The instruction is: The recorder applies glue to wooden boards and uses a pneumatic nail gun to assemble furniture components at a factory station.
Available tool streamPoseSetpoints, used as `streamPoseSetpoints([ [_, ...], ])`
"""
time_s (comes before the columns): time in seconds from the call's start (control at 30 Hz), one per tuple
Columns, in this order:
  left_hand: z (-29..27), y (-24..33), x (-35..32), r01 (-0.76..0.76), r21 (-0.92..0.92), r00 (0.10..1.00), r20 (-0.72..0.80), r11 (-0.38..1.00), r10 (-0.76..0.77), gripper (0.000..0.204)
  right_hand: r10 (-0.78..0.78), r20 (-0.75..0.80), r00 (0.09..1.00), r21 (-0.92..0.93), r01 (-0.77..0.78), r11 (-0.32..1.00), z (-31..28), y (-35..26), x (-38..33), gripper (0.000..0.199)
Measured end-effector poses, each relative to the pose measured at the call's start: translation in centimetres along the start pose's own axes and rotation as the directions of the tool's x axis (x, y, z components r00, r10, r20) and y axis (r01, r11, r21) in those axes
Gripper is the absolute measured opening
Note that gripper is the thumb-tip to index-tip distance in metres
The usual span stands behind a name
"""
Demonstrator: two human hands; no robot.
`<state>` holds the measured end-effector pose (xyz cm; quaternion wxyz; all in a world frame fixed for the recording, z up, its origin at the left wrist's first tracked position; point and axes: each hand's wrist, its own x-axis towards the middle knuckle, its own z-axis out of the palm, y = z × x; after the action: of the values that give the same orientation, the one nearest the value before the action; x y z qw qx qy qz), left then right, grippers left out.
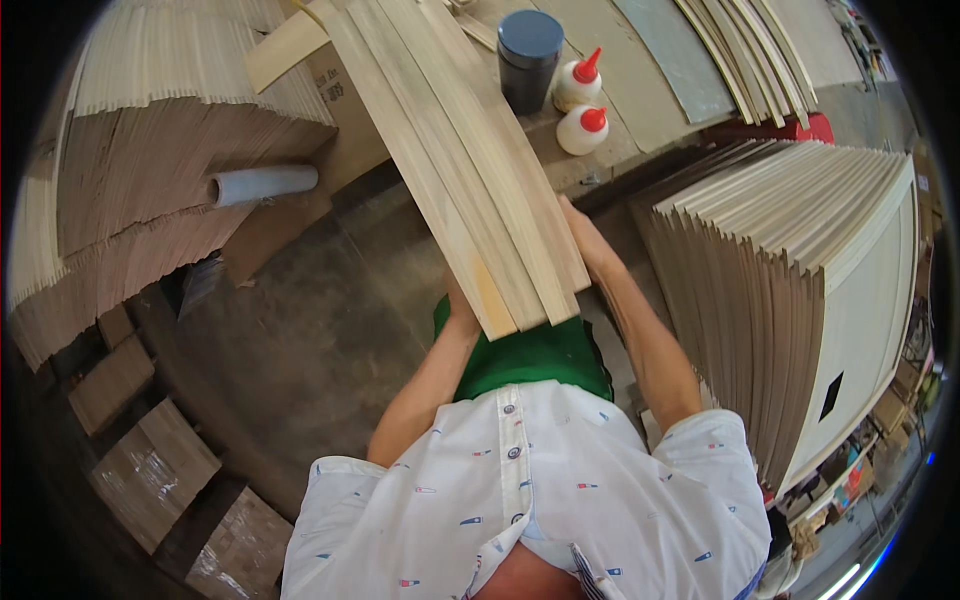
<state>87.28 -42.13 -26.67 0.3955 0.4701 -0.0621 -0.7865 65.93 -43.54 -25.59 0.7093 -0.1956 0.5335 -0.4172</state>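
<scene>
Several long, pale wooden boards (470, 150) lie side by side as one bundle, running from the bench toward my waist. Their near ends are uneven and stick out past the bench edge. My left hand (461, 303) grips the left side near that end; its fingers are hidden under the wood. On the opposite side, my right hand (586, 238) holds the bundle's right edge, fingers partly out of sight. Beyond it on the bench stand a dark jar with a blue-grey lid (528, 65) and two white squeeze bottles with red nozzles, one nearer (582, 132) and one behind (577, 84).
Tall stacks of wooden panels rise at the left (180, 160) and the right (740, 290). A roll of clear film (265, 185) lies by the left stack. Wrapped bundles (155, 470) sit on the floor at lower left. More panels (750, 55) lie at far right.
</scene>
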Motion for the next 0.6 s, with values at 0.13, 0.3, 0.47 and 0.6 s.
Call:
streamPoseSetpoints([
  [0.13, -4.0, -2.8, -2.9, 0.009, -0.029, 1.0, -0.024, 1.0, -0.009, 0.035, -0.014, 0.019, 1.0, -0.016, 0.014, 1.0, 0.7, 1.8, -3.2, 0.062],
  [0.3, -5.3, -3.1, -3.8, -0.127, 0.498, 0.987, -0.025, 0.858, 0.16, 0.04, -0.05, 0.034, 0.998, -0.08, 0.052, 0.995, 0.5, 2.8, -3.8, 0.067],
  [0.47, 1.8, 3.4, -1.8, -0.018, 0.455, 0.997, -0.057, 0.89, 0.049, 0.05, -0.149, -0.011, 0.989, -0.097, 0.147, 0.984, 1.0, 0.7, -0.6, 0.069],
  [0.6, 0.8, 3.6, 0.1, -0.109, 0.419, 0.993, 0.012, 0.902, 0.115, 0.058, -0.09, -0.048, 0.995, -0.055, 0.087, 0.995, 3.0, -0.8, 0.6, 0.065],
])
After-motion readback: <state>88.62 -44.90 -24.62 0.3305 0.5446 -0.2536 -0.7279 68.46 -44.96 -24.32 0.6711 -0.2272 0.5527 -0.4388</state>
